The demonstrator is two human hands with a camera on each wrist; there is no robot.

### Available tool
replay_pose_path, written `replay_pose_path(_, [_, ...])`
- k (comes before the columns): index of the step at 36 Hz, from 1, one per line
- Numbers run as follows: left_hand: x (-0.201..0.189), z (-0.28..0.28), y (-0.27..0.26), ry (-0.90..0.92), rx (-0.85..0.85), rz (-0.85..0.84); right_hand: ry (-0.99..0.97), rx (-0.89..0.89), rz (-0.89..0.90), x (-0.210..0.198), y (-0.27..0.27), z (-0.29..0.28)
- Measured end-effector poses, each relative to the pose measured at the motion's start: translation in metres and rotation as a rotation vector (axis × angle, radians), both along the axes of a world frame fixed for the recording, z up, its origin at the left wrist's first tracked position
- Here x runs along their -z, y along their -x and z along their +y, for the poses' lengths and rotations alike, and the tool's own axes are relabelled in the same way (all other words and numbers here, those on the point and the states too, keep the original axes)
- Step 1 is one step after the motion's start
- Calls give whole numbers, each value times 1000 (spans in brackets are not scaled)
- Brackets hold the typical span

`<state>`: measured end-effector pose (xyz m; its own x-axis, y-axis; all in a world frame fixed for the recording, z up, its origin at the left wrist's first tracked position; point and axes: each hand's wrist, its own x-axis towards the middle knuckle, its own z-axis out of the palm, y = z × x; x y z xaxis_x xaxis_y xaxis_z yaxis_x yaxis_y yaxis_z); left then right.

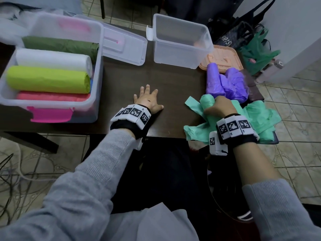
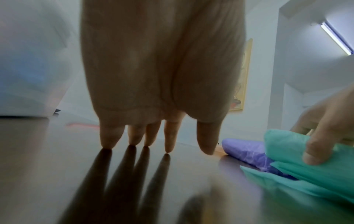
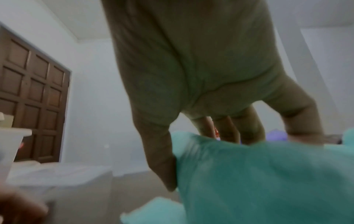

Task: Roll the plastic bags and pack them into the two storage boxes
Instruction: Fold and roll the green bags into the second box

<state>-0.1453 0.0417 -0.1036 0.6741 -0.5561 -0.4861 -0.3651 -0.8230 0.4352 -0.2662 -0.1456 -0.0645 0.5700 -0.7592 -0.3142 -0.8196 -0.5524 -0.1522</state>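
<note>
The left hand (image 1: pixel 147 100) is lying released near the middle of the head view, fingers straight and spread, fingertips (image 2: pixel 107 144) touching the dark desk (image 1: pixel 156 80). To its right, the right hand (image 1: pixel 219 106) is grasping a mint green plastic bag (image 1: pixel 257 117), thumb and fingers curling round a bunched fold of it (the wrist views are showing the thumb pressing into the plastic), while the loose remainder is spreading over the desk's lower right corner. Just above it in the frame a purple plastic bag (image 1: pixel 225 82) is lying, partly rolled, its far end resting on an orange lid (image 1: pixel 224 56). At the upper left, a clear storage box with pink latches (image 1: pixel 52 115) is holding rolled bags side by side: dark green (image 1: pixel 59 45), white (image 1: pixel 52 59), lime (image 1: pixel 46 79) and pink (image 1: pixel 52 97). Its clear lid (image 1: pixel 125 46) is lying beside it. At upper centre a second clear storage box (image 1: pixel 180 40) is standing open on the desk.
</note>
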Motion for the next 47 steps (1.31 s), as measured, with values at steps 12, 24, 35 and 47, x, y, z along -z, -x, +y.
replay_pose_path(12, [-5, 4, -8, 235, -177, -118, -455, 185, -632, -52, -36, -16])
replay_pose_path(24, [-51, 14, 0, 665, -569, 910, -1341, 379, -1238, -46, -71, 46])
replay_pose_path(35, [-45, 29, -15, 1001, -787, 1022, -1276, 333, -1070, -6, -67, 66])
replay_pose_path(47, [-2, 39, -17, 319, -606, 135, -213, -378, -364, 27, -49, 63])
